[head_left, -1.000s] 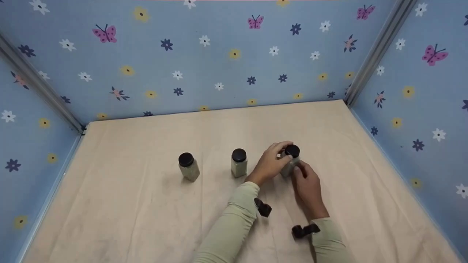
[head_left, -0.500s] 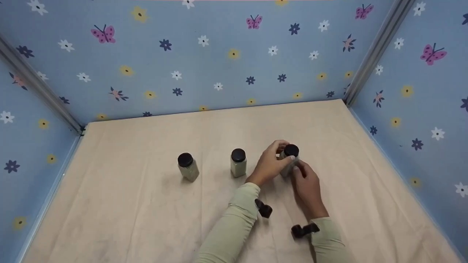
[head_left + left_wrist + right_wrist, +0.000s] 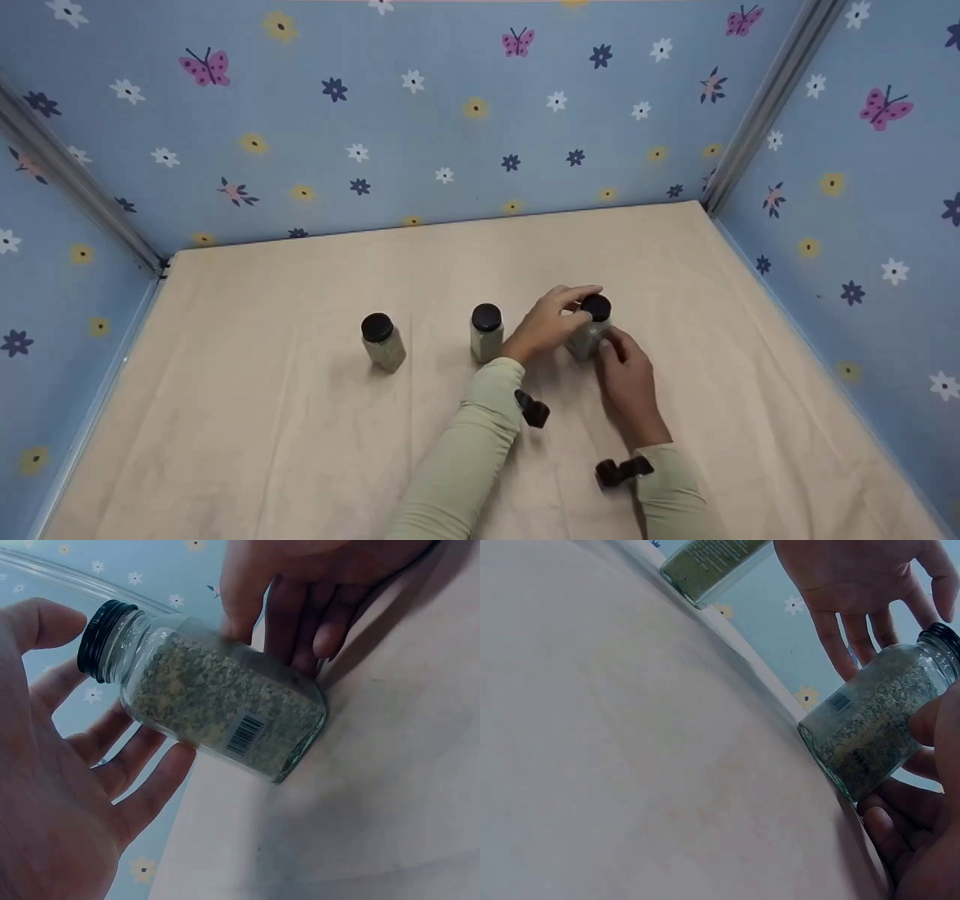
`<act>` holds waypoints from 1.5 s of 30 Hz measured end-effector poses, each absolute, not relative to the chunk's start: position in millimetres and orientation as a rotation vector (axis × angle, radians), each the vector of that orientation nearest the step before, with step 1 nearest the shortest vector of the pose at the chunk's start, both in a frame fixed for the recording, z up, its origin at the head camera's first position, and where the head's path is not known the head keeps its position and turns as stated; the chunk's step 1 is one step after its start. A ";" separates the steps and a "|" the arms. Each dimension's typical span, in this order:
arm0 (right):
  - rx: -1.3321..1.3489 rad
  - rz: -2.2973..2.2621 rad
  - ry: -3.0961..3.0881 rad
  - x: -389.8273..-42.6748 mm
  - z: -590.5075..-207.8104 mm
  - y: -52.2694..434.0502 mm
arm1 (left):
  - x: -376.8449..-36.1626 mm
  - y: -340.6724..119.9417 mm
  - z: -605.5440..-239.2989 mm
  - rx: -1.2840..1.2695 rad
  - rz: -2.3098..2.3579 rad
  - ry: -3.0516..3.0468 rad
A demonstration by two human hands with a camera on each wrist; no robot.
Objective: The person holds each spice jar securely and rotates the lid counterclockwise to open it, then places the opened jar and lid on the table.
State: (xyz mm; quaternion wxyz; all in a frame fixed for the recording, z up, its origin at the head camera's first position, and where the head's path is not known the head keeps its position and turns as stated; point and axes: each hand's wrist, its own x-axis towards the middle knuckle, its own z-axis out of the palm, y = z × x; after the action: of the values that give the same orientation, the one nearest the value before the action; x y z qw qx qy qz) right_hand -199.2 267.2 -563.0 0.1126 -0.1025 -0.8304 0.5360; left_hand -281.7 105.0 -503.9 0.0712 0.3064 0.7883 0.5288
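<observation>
A glass jar point(image 3: 590, 334) of greenish-grey grains with a black lid point(image 3: 597, 307) stands on the beige cloth, rightmost of three. My right hand point(image 3: 626, 375) grips its body from the near side, fingers and thumb curled round the glass point(image 3: 217, 701). My left hand point(image 3: 550, 322) hovers at the jar's left with its fingers straight and spread near the lid, palm point(image 3: 67, 787) facing the jar. The right wrist view has the jar point(image 3: 870, 727) in my right hand's fingers point(image 3: 919, 847), with the open left hand point(image 3: 855, 577) behind it.
Two more black-lidded jars stand in a row to the left, one in the middle point(image 3: 486, 335) and one further left point(image 3: 382, 343). Blue flowered walls point(image 3: 450, 135) close in the beige cloth point(image 3: 300, 435) on three sides. Metal posts point(image 3: 757, 112) mark the corners.
My left hand has loosened from the right jar and its fingers now stand straight beside the lid. My right hand keeps its hold. The other two jars have not moved.
</observation>
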 end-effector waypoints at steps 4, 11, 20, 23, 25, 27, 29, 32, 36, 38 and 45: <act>-0.309 1.591 -2.426 -200.2 -561.9 267.1 | -282.1 105.9 -504.3 0.937 1.601 2.379; -0.331 1.565 -2.448 -200.8 -560.2 268.4 | -280.2 108.4 -505.9 0.916 1.656 2.360; -0.350 1.552 -2.456 -202.1 -559.6 269.4 | -278.5 110.9 -509.8 0.879 1.658 2.382; -0.341 1.551 -2.455 -202.0 -559.9 270.2 | -278.3 111.5 -510.4 0.887 1.650 2.407; -0.338 1.546 -2.450 -201.9 -560.6 270.1 | -277.6 111.9 -511.2 0.886 1.668 2.416; -0.325 1.543 -2.441 -201.7 -561.8 270.0 | -276.1 112.4 -512.2 0.865 1.687 2.428; -0.311 1.543 -2.432 -201.6 -563.6 269.6 | -274.6 113.1 -513.7 0.837 1.716 2.434; -0.291 1.558 -2.431 -202.0 -565.5 268.3 | -272.6 113.7 -516.5 0.787 1.769 2.449; -0.295 1.568 -2.426 -202.3 -564.7 266.5 | -270.7 114.7 -517.9 0.758 1.845 2.453; -0.296 1.568 -2.415 -202.4 -564.1 266.3 | -270.0 115.6 -517.0 0.761 1.879 2.449; -0.297 1.565 -2.405 -202.0 -564.0 269.5 | -266.1 118.8 -511.9 0.785 1.952 2.496</act>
State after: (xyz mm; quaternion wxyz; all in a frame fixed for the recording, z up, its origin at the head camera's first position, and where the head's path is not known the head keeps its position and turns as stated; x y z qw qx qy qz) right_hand -202.0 269.5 -564.0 0.1282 -0.1020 -0.8269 0.5380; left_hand -266.1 118.8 -511.9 -0.0615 0.2401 0.7631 0.5969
